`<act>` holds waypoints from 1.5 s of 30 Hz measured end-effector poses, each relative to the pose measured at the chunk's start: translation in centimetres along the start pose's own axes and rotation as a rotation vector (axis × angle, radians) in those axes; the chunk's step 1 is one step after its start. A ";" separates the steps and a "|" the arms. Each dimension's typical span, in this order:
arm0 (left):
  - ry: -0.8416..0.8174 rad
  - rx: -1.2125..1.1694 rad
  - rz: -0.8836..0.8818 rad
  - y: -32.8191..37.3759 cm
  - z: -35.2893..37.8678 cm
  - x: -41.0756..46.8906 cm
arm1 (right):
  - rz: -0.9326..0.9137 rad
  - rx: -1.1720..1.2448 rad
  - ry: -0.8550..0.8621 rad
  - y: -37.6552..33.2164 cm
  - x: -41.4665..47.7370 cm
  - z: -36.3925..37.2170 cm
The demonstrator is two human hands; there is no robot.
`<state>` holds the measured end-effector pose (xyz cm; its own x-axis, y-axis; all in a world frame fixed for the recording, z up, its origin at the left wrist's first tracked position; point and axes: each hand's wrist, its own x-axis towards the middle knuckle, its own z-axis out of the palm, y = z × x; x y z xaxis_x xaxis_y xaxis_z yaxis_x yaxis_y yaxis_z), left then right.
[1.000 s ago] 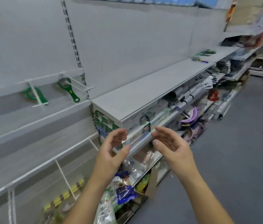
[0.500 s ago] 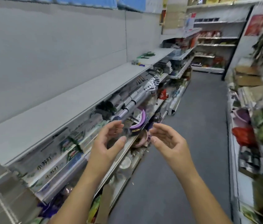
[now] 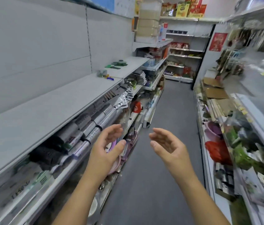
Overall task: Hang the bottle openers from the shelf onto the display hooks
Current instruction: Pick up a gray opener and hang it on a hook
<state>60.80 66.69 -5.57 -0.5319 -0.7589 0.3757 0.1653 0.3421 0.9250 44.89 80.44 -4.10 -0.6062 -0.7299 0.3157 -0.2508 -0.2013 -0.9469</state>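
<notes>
Left hand (image 3: 107, 150) and right hand (image 3: 168, 146) were both raised in front of the body with the palms turned toward each other. Neither held anything. The left fingers (image 3: 115, 129) were loosely curved and the thumb stood well apart from them, so the gap was wide. The right fingers (image 3: 158, 133) were likewise relaxed and spread, thumb apart. The two sets of fingertips were near each other but not touching, with grey aisle floor (image 3: 168, 103) showing between them.

The green bottle openers (image 3: 117, 64) lay in a small heap on the top shelf (image 3: 55, 108), well beyond the left fingertips and above them in the view, at the far end of the shelf board. No finger touched them. A smaller pile of dark items (image 3: 102, 73) lay on the same board, a little nearer to the fingers.

Silver rolls (image 3: 95, 122) sat under the shelf, just left of the left fingers. A purple basin (image 3: 213, 129) and a red bag (image 3: 217, 151) lay right of the right fingers, well apart. The right-hand shelves were blurred.
</notes>
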 end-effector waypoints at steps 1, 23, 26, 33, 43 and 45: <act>-0.016 -0.004 0.002 -0.7 0.8 2.5 | -0.008 -0.007 0.009 0.5 2.3 -0.4; 0.158 0.196 -0.045 -14.0 17.8 43.2 | 0.013 0.050 -0.147 15.9 48.6 -12.1; 0.204 0.207 -0.051 -15.1 19.1 48.3 | 0.018 0.060 -0.189 17.1 54.9 -12.9; 0.343 0.204 -0.069 -20.0 19.5 59.5 | 0.007 0.054 -0.317 22.0 67.6 -10.8; 0.510 0.282 -0.116 -26.7 15.5 76.3 | -0.005 0.029 -0.478 26.7 87.6 -3.8; 0.547 0.313 -0.144 -27.8 14.4 79.1 | -0.005 0.037 -0.507 27.5 91.4 -2.2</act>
<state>2.22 5.15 -2.41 -0.0172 -0.9538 0.2999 -0.1703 0.2983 0.9392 -19.07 9.67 -1.16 -0.1599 -0.9524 0.2597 -0.2200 -0.2221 -0.9499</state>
